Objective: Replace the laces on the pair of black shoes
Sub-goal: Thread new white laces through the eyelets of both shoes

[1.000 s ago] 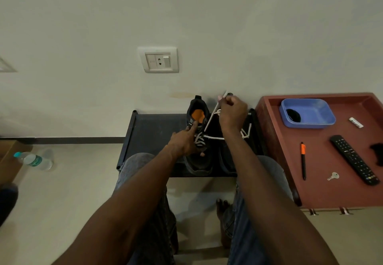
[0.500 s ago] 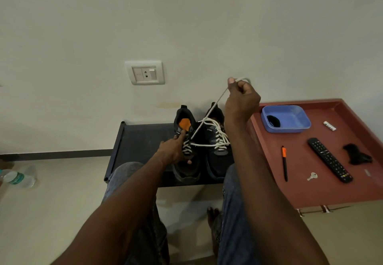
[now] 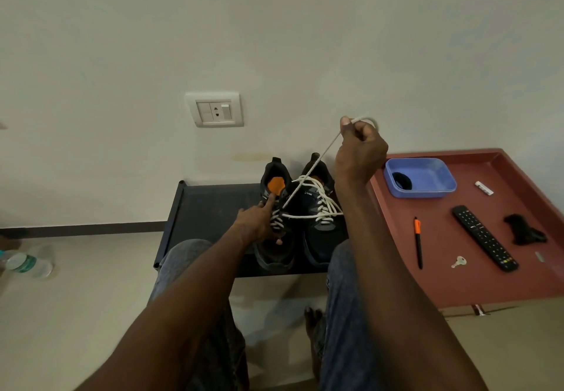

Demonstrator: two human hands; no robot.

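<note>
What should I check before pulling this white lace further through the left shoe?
1. Right hand pinches the white lace: ok.
2. Lace runs taut from the left shoe up to that hand: ok.
3. Left hand rests on the left shoe, holding it down: ok.
4. Both shoes stand on the black rack: ok.
5. Lace seated in every eyelet: cannot tell.
6. Lace clear of the right shoe: not ok, it crosses its laces.

Pale wall [image 3: 274, 24] with switch socket [image 3: 214, 109]; beige floor [image 3: 76, 299]; dark bench [image 3: 210, 207]; red table [image 3: 457, 283].
</note>
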